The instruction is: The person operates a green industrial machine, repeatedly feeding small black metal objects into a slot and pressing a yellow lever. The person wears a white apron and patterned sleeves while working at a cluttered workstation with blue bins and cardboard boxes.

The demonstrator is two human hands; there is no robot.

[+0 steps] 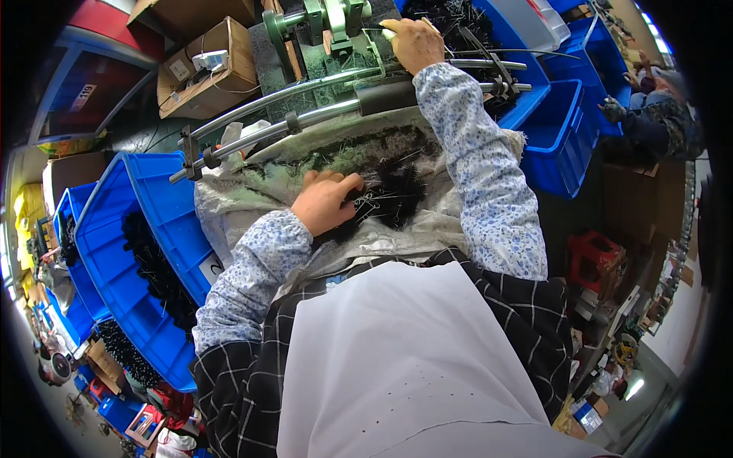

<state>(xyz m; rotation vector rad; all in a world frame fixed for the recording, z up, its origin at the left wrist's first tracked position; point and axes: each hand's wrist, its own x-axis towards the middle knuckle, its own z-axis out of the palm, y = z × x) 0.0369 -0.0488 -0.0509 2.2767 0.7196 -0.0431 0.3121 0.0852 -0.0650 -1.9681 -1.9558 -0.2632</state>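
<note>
1. Left hand (324,202) sits around the middle of the frame, fingers curled and bunched together, digging into a pile of small black wiry parts (389,195) that lies on a greyish cloth sheet (229,210) over the lap/bench. Looks like it's pinching a few of them, but can't really tell how many.
2. Right hand (414,44) is way up at the top centre, fingers curled downward and pressed close together on a green metal machine (328,19). There's a small pale bit at its fingertips; too small to say what it is.
3. Two long curved metal rods (305,103) run from the left middle up toward the upper right, passing just under the right forearm.
4. Big blue plastic bin (107,244) on the left side is loaded with more of the same black parts. More blue bins (561,130) sit in the upper right.
5. Cardboard boxes (206,72) in the upper left.
6. Another person (657,122) is at the far right edge, upper part of the frame, well apart from all this.
7. White apron (405,359) fills the bottom centre.
</note>
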